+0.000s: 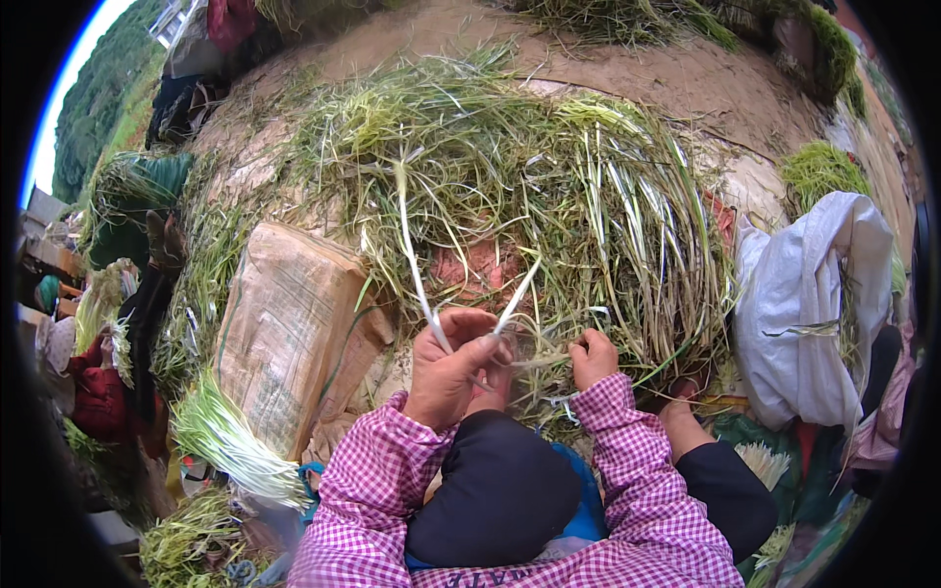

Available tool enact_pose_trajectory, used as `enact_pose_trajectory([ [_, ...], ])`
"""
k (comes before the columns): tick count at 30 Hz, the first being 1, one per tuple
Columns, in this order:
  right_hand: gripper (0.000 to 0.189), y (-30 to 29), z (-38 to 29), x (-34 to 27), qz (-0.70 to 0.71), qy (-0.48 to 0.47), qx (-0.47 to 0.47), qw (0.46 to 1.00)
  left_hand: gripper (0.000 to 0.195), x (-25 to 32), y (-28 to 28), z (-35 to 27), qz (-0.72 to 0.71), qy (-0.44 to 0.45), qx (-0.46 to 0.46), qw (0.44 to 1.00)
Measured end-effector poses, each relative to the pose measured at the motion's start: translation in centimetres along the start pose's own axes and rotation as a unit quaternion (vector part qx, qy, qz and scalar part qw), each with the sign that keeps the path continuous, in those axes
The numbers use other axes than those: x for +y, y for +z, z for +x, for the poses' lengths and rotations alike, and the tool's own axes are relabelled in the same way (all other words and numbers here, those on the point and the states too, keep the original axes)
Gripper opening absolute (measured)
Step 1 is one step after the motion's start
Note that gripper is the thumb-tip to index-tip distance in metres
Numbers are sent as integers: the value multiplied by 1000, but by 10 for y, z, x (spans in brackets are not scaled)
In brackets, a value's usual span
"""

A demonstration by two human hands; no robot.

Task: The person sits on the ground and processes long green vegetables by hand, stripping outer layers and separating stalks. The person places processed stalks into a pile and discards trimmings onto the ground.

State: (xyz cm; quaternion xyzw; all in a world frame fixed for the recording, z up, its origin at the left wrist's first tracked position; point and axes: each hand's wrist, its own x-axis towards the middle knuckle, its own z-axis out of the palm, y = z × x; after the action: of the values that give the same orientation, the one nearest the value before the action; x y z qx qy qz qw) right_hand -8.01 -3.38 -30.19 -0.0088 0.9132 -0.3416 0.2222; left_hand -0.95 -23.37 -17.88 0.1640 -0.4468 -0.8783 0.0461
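My left hand (pixel 452 367) holds a slim white vegetable stalk (pixel 409 242) between thumb and fingers. It reaches up and away towards the heap. A short white end (pixel 520 294) sticks out on the other side of the same hand; whether it belongs to the same stalk I cannot tell. My right hand (pixel 594 359), fingers curled, pinches a thin pale strand (pixel 540 361) that stretches across from the left hand. Beyond both hands spreads a heap of loose green leaves and stems (pixel 470 169). Long white-stemmed stalks (pixel 610 184) lie on its right side.
A folded woven sack (pixel 294 323) lies left, with a bunch of white-and-green stalks (pixel 235 445) against it. To the right stands a white woven sack (pixel 794 316). Another person in a red sleeve (pixel 99 389) sits far left. More greens (pixel 195 540) lie at lower left.
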Motion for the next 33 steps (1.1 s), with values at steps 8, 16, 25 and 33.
enact_pose_trajectory([
  [8,24,3,-5,45,-165,66,-31,984,19,78,-2,-6,-43,168,60,983],
  [16,23,-8,1,47,-262,108,-197,938,22,106,-21,16,-113,181,70,974],
  [25,41,-42,-34,-110,74,-470,65,877,17,68,-5,26,-126,113,118,979],
  [33,26,-15,-51,-98,263,-266,-207,904,29,14,-1,9,-51,-1,22,998],
])
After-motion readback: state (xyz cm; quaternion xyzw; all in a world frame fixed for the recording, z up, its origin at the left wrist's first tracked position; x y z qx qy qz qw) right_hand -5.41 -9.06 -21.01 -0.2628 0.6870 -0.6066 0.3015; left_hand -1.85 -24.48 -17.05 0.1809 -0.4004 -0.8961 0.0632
